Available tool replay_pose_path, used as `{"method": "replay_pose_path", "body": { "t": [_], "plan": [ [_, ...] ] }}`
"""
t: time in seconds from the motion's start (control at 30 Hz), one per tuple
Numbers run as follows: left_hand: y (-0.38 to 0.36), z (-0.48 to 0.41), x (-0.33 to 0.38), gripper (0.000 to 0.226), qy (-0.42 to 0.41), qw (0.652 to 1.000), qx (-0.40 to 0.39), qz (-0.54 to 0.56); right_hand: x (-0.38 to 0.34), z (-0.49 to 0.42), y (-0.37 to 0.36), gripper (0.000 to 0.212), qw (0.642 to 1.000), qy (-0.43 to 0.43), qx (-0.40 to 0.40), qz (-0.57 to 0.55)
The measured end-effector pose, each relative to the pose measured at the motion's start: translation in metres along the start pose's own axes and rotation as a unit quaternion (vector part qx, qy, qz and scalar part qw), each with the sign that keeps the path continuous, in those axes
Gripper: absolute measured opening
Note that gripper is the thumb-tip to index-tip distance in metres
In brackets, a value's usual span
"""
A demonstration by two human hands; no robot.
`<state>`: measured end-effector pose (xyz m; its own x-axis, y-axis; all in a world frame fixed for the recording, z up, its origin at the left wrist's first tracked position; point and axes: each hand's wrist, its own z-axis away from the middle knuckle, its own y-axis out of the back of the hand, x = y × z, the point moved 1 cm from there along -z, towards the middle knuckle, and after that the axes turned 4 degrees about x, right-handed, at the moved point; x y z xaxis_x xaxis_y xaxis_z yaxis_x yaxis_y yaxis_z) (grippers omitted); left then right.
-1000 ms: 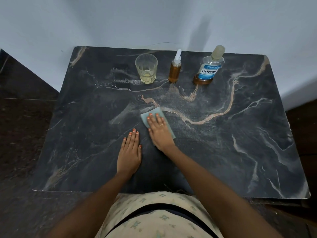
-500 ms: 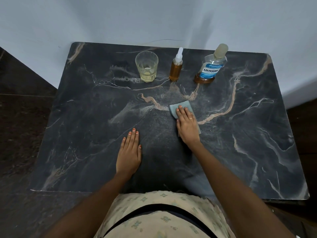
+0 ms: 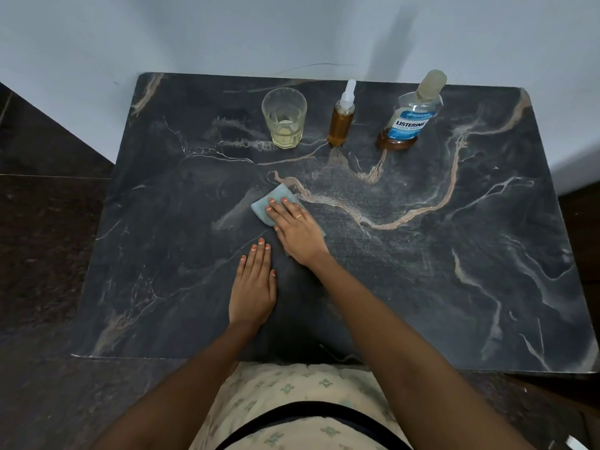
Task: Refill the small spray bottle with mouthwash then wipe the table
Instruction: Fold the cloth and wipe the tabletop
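1. The right grip (image 3: pixel 297 228) lies flat, fingers straight, pressing a soft pale-blue cloth (image 3: pixel 263 206) onto the dark veined stone worktop (image 3: pixel 454 271), likely spreading pressure for wiping.
2. The left grip (image 3: pixel 255 287), flat and empty, rests just beside it, probably bracing.
3. Well beyond the right grip stands the slim amber spray bottle (image 3: pixel 341 123), between a glass (image 3: pixel 285 118) and the mouthwash bottle (image 3: pixel 410 115).

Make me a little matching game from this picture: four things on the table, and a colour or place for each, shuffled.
1 glass
2 small spray bottle
3 mouthwash bottle
4 cloth

A blue label
B under the right hand
C pale yellow liquid at the bottom
D amber liquid, white nozzle

Pairs: 1-C, 2-D, 3-A, 4-B
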<state>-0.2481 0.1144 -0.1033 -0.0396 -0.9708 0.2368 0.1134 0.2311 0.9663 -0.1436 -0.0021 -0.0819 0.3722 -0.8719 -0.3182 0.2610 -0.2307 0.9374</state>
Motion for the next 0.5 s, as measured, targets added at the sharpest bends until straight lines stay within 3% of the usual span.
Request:
{"method": "replay_pose_path", "body": {
  "t": [0.1,0.27,0.43,0.5],
  "plan": [
    [-0.001,0.001,-0.001,0.054,-0.003,1.0,0.007,0.004,0.028,0.01,0.007,0.044,0.999,-0.023,0.028,-0.005],
    [-0.002,0.002,-0.001,0.054,-0.01,1.0,0.02,0.007,0.099,0.044,0.023,0.046,0.982,-0.154,0.107,-0.008],
    [-0.003,0.002,0.0,0.057,-0.007,1.0,0.026,0.016,0.157,0.098,0.038,0.046,0.936,-0.318,0.148,0.004],
    [-0.003,0.002,0.001,0.057,-0.008,0.999,0.027,0.023,0.16,0.11,0.039,0.046,0.926,-0.342,0.162,-0.004]
  ]
}}
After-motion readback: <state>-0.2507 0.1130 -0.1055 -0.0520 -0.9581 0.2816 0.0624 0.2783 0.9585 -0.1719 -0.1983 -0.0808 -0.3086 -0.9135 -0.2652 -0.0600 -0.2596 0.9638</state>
